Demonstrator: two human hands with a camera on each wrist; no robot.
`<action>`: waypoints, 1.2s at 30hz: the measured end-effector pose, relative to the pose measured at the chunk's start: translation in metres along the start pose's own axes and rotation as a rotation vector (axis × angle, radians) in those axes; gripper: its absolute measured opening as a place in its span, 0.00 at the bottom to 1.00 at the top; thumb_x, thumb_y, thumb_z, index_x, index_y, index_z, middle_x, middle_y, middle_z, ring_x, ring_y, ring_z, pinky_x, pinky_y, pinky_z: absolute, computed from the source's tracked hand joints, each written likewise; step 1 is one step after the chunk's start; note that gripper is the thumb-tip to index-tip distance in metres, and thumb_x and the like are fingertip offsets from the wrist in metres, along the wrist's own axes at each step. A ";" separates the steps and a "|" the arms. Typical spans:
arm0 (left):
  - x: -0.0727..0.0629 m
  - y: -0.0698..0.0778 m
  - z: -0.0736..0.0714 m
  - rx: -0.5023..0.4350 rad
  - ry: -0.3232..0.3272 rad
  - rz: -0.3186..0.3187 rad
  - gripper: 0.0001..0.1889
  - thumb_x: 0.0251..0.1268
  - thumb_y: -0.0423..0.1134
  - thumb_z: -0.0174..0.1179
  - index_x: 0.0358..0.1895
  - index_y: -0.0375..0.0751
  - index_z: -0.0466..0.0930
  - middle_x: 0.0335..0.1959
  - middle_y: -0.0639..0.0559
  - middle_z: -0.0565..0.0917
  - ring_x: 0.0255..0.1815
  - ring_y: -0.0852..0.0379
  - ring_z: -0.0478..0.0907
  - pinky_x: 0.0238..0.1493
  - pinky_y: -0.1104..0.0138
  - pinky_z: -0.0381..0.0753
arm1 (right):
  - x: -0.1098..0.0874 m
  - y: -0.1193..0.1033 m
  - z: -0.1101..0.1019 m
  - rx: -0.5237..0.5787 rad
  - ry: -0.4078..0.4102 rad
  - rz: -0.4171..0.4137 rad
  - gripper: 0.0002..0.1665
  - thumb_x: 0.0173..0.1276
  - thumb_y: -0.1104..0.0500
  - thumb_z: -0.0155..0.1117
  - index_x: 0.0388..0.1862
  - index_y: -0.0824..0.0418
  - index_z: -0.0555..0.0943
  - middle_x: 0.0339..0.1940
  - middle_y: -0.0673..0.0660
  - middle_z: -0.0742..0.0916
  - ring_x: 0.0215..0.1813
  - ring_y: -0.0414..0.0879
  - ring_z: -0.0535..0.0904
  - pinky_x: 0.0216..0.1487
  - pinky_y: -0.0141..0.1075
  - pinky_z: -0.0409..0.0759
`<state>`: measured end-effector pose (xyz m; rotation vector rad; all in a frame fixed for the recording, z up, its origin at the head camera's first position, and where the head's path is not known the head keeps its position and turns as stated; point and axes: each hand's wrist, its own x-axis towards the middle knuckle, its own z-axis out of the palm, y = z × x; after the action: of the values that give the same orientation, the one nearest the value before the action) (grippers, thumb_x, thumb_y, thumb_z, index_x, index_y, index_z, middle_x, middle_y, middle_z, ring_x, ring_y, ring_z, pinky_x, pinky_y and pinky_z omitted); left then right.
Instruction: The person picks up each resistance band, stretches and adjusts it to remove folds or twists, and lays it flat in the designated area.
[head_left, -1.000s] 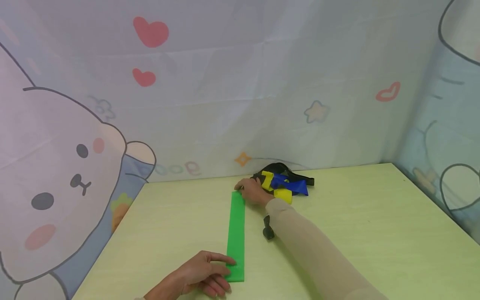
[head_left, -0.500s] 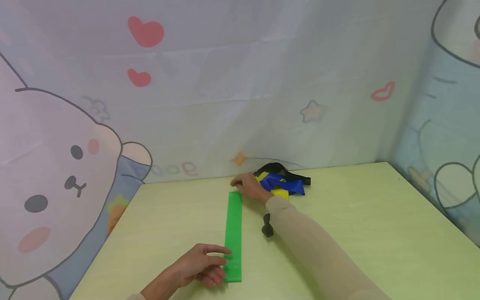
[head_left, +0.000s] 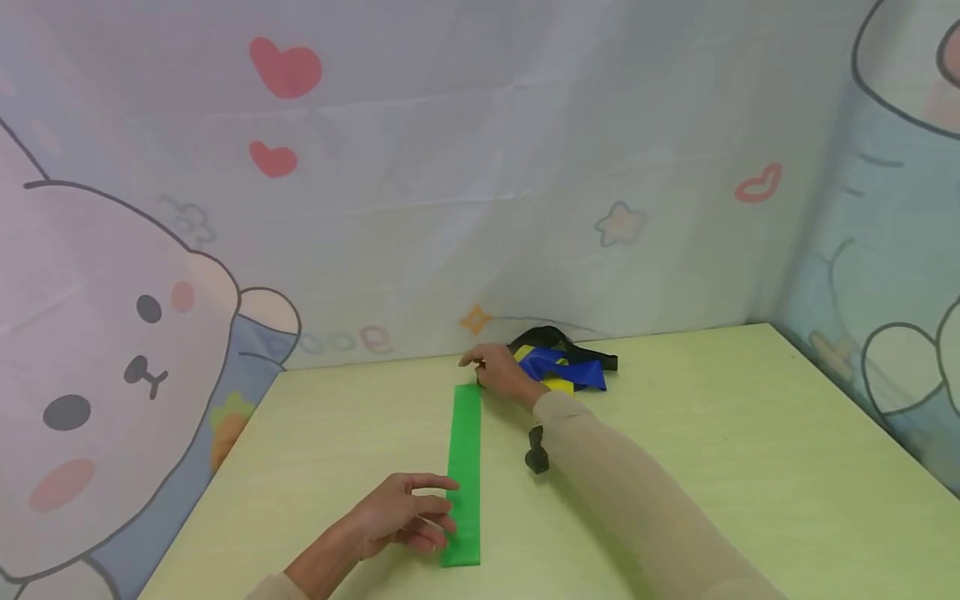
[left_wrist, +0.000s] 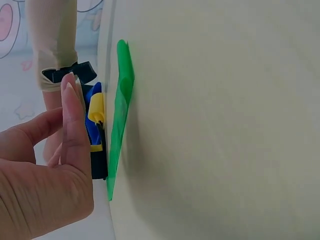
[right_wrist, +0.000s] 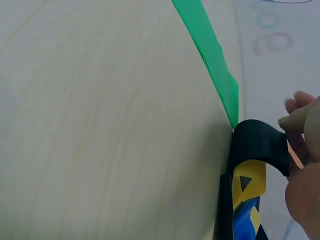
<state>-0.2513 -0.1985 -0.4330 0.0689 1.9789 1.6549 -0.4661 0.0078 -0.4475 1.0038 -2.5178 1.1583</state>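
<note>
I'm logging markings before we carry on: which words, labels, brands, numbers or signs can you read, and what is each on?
"oog": pale letters printed on the backdrop, possibly a mirrored "good"; a fainter shape to their left is too blurred to read.
Green strip: no text visible.
Black, blue and yellow bundle: no text visible.
No brand, label or number is readable.

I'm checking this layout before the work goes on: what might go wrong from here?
The green strip looks uneven in the left wrist view, so pressing it might crease it. The left grip, by its near end, might nudge it askew. A black band curls up beside the right grip, which could snag it and disturb the pile.
</note>
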 end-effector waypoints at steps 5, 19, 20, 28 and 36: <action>0.007 0.008 -0.003 -0.001 0.016 0.015 0.25 0.68 0.38 0.63 0.66 0.32 0.74 0.37 0.40 0.88 0.27 0.56 0.87 0.31 0.65 0.87 | -0.001 -0.002 -0.004 -0.006 -0.008 0.006 0.19 0.68 0.77 0.54 0.51 0.66 0.86 0.55 0.60 0.86 0.59 0.56 0.78 0.60 0.48 0.77; 0.024 0.014 -0.009 -0.021 0.073 0.076 0.25 0.69 0.35 0.62 0.66 0.28 0.71 0.41 0.38 0.88 0.35 0.51 0.88 0.38 0.63 0.88 | -0.004 0.003 -0.012 0.035 -0.002 0.039 0.15 0.73 0.71 0.57 0.51 0.63 0.86 0.52 0.58 0.86 0.53 0.52 0.80 0.55 0.44 0.80; 0.026 0.015 -0.010 -0.021 0.082 0.086 0.25 0.69 0.35 0.62 0.66 0.28 0.71 0.41 0.38 0.88 0.36 0.51 0.88 0.39 0.63 0.87 | -0.005 0.004 -0.012 0.039 0.001 0.042 0.15 0.72 0.71 0.57 0.51 0.63 0.86 0.52 0.58 0.86 0.52 0.51 0.80 0.55 0.44 0.80; 0.044 0.026 -0.012 -0.075 0.166 0.143 0.25 0.69 0.31 0.61 0.67 0.25 0.68 0.44 0.36 0.87 0.36 0.52 0.88 0.42 0.64 0.87 | -0.009 0.015 -0.022 0.072 0.061 0.045 0.14 0.71 0.72 0.59 0.48 0.64 0.87 0.47 0.59 0.88 0.45 0.49 0.82 0.50 0.41 0.82; 0.063 0.036 -0.015 -0.100 0.273 0.181 0.22 0.69 0.27 0.60 0.65 0.25 0.71 0.44 0.33 0.86 0.37 0.50 0.88 0.40 0.64 0.87 | -0.015 0.023 -0.035 0.097 0.069 0.085 0.13 0.72 0.70 0.59 0.50 0.64 0.86 0.49 0.61 0.87 0.44 0.49 0.82 0.47 0.40 0.83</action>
<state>-0.3219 -0.1796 -0.4217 -0.0171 2.1369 1.9664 -0.4734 0.0516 -0.4441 0.8703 -2.4935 1.3271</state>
